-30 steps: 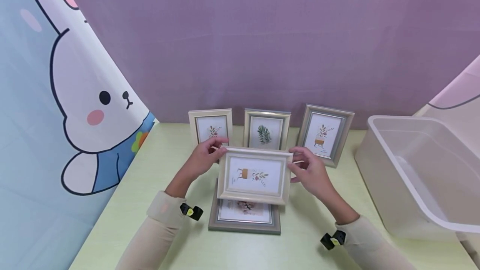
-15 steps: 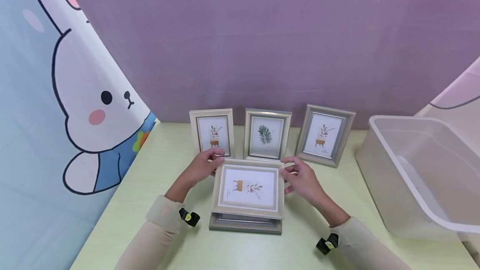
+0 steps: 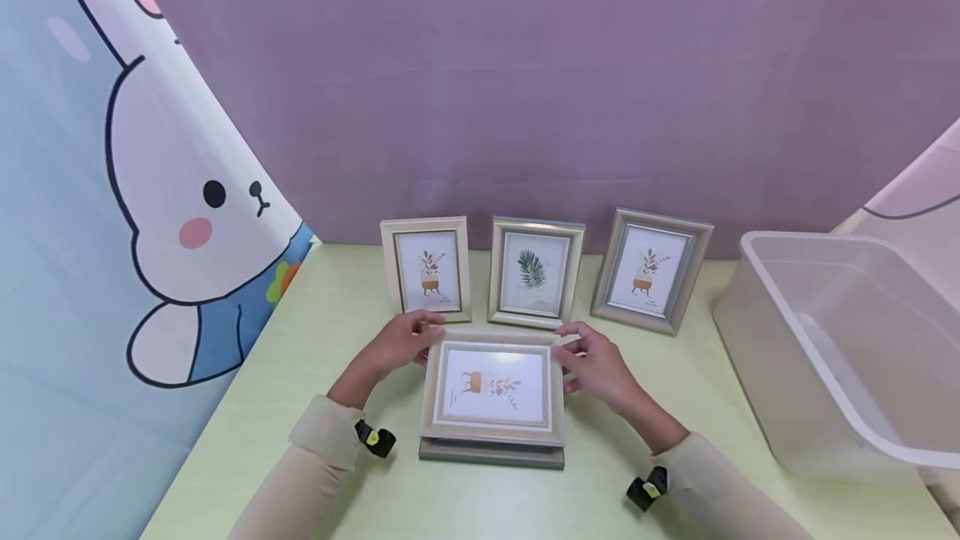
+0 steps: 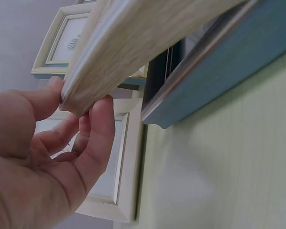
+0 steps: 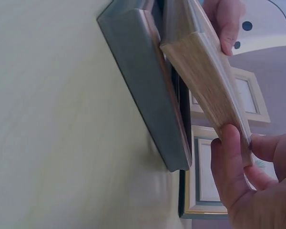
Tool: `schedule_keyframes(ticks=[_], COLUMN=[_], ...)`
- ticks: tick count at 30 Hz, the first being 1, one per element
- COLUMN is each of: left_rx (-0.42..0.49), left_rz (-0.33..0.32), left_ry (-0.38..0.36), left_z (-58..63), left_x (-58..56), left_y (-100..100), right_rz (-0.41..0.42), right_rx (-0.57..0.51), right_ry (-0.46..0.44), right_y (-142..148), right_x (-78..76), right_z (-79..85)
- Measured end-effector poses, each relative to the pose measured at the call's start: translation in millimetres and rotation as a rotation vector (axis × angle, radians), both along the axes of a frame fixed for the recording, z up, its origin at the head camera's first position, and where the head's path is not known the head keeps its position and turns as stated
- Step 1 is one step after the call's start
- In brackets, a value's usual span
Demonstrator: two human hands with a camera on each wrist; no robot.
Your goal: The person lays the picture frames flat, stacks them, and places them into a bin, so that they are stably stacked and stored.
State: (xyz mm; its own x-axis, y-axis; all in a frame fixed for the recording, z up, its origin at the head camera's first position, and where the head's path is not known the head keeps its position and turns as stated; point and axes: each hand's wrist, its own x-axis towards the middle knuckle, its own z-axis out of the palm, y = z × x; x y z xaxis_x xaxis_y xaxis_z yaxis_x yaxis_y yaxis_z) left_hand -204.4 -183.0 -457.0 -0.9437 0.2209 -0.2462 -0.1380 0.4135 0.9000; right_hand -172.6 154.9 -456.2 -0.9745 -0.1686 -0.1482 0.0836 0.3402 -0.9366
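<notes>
Beige frame (image 3: 495, 386) is held above lower frame (image 3: 491, 453), face up and tilted: far edge raised, near edge dropped close to lower frame, whose near strip is left uncovered. Gap between the two is seen in both wrist views; whether the near edge is touching can't be told. Lower frame is laid on the worktop (image 3: 510, 507).

Both grips are clamped on beige frame, at the corners over the far side of lower frame: left grip (image 3: 401, 342) on the left corner, right grip (image 3: 596, 365) on the right. Moulding is pinched between thumb and fingers on each side.

Handling, as judged: stiff, probably light, no sag expected between two corners. Glare is seen on the front, so a glossy, breakable pane is assumed. Moulding looks smooth; slip is possible if pinched weakly. Best taken by the moulding at opposite sides, thumbs off the pane, fingertips clear of lower frame so nothing gets trapped.

Pale frame (image 3: 426, 269), leaf frame (image 3: 534, 273) and grey frame (image 3: 652, 272) are stood beyond lower frame, left to right. Tub (image 3: 795, 390) is placed well to its right.
</notes>
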Motion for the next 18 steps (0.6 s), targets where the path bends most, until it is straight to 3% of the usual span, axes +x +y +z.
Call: schedule_keyframes(ticks=[11,18], left_rx=[-0.038,-0.075], left_rz=[0.008,0.011], left_ry=[-0.047,-0.039], left_z=[-8.1,-10.8], left_x=[2.5,3.9], left_y=[-1.3,1.7], right_rz=[0.020,0.014], right_rx=[0.035,0.069], right_ry=[0.004,-0.003], right_y=[-0.5,-0.8], right_x=[2.3,2.8], right_z=[-6.3,-10.9])
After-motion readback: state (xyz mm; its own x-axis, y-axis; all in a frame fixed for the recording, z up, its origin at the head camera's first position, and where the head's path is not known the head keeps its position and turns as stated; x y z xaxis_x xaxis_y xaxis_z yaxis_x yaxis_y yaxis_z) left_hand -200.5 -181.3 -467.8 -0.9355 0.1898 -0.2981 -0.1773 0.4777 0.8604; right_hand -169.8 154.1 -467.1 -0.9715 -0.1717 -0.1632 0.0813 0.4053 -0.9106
